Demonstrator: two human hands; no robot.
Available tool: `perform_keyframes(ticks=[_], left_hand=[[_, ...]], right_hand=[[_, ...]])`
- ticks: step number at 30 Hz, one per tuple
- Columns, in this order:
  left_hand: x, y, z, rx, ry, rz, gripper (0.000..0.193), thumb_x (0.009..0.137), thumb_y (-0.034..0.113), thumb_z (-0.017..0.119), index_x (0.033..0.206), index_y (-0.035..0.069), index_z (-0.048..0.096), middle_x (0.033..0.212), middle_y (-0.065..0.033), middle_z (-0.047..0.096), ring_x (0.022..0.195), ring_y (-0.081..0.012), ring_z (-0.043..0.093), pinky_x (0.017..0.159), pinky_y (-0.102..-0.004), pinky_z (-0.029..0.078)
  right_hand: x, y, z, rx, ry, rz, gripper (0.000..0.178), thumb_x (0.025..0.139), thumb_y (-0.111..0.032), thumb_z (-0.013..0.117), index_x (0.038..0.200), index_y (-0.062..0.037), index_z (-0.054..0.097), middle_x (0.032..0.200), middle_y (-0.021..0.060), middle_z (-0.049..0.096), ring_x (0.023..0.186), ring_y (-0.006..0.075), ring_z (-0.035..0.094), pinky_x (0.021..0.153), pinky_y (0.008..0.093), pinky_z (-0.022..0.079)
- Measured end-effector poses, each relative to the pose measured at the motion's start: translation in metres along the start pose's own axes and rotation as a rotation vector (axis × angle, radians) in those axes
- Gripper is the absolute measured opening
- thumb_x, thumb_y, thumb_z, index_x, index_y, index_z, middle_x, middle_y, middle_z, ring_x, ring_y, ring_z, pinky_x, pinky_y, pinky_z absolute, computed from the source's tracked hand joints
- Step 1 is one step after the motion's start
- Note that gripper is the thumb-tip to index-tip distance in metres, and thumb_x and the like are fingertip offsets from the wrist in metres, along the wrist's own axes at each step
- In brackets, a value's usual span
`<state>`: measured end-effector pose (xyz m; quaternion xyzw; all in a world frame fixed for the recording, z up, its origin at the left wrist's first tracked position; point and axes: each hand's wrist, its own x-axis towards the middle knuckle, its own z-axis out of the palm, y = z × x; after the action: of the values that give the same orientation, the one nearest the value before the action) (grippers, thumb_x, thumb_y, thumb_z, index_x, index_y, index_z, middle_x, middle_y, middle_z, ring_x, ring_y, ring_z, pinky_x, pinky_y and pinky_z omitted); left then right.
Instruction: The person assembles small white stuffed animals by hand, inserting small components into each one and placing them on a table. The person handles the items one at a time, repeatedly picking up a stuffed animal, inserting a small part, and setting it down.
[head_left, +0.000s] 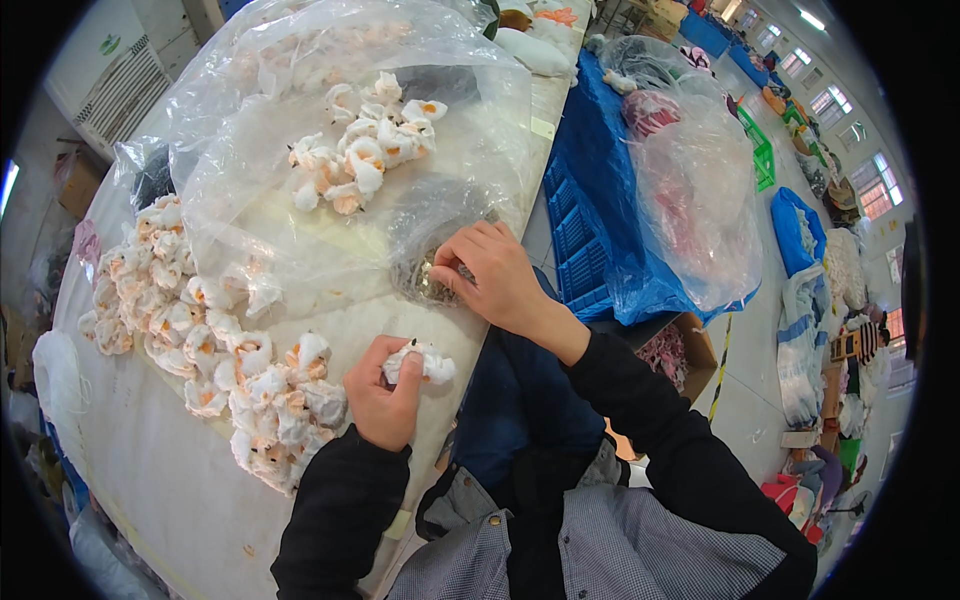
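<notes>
Between the thumb and fingers of my left hand [383, 395] is a small white fluffy plush piece [430, 364] with a dark spot on it. My right hand [492, 272] is at a small clear plastic bag [408, 268] near the table's right edge, its thumb and fingertips pinched together over it. Small pale bits show in that bag by the fingertips; what the pinch holds, if anything, is too small to make out. A long heap of similar white and orange plush pieces [262, 395] lies left of my left hand. Another pile [368, 148] rests farther back on clear plastic.
A large clear plastic bag [240, 200] spreads over the pale table [170, 470]. To the right of the table stands a blue crate [578, 235] with a blue liner and bagged pink material [690, 190]. An open cardboard box [700, 350] sits below it.
</notes>
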<state>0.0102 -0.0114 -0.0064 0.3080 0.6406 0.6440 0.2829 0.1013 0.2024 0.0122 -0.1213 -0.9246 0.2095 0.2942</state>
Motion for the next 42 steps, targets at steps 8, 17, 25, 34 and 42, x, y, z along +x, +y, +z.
perform_keyframes(ticks=[8,17,25,34,42], left_hand=[[-0.002,0.005,0.002,0.021,0.009,0.009,0.012,0.097,0.007,0.068,0.101,-0.004,0.068,0.080,-0.0024,0.069,0.073,-0.0053,0.061,0.063,-0.0240,0.049],[-0.003,0.003,0.001,0.004,-0.021,0.012,0.012,0.098,0.007,0.068,0.104,-0.005,0.068,0.083,-0.0038,0.071,0.075,-0.0067,0.063,0.065,-0.0242,0.051],[-0.003,0.005,0.000,-0.006,-0.041,-0.014,0.014,0.099,0.008,0.068,0.105,-0.005,0.068,0.084,-0.0042,0.070,0.077,-0.0069,0.064,0.066,-0.0243,0.051],[-0.003,0.002,0.001,-0.020,-0.027,0.010,0.014,0.098,0.007,0.068,0.105,-0.005,0.068,0.087,-0.0039,0.070,0.078,-0.0066,0.062,0.066,-0.0244,0.051],[-0.004,0.007,0.000,-0.043,-0.031,0.010,0.013,0.098,0.006,0.067,0.106,-0.005,0.068,0.089,-0.0045,0.070,0.078,-0.0074,0.063,0.068,-0.0242,0.051]], right_hand=[[-0.002,0.001,0.008,-0.069,-0.014,-0.038,0.014,0.090,-0.025,0.077,0.096,-0.0131,0.075,0.094,0.0030,0.067,0.095,0.0248,0.061,0.086,0.0400,0.043],[0.002,-0.009,0.023,-0.170,-0.034,-0.044,0.019,0.085,-0.023,0.081,0.100,-0.0131,0.074,0.096,0.0027,0.066,0.095,0.0243,0.061,0.085,0.0388,0.044],[0.005,-0.011,0.023,-0.223,-0.047,-0.041,0.014,0.086,-0.019,0.078,0.096,-0.0132,0.071,0.095,0.0032,0.065,0.095,0.0250,0.061,0.086,0.0386,0.044],[0.003,-0.010,0.025,-0.205,-0.003,-0.021,0.021,0.086,-0.023,0.079,0.102,-0.0124,0.072,0.099,0.0043,0.065,0.096,0.0252,0.061,0.087,0.0397,0.044],[0.004,-0.015,0.021,-0.237,-0.088,0.016,0.025,0.087,-0.029,0.079,0.107,-0.0156,0.074,0.098,0.0037,0.065,0.097,0.0242,0.062,0.086,0.0399,0.044]])
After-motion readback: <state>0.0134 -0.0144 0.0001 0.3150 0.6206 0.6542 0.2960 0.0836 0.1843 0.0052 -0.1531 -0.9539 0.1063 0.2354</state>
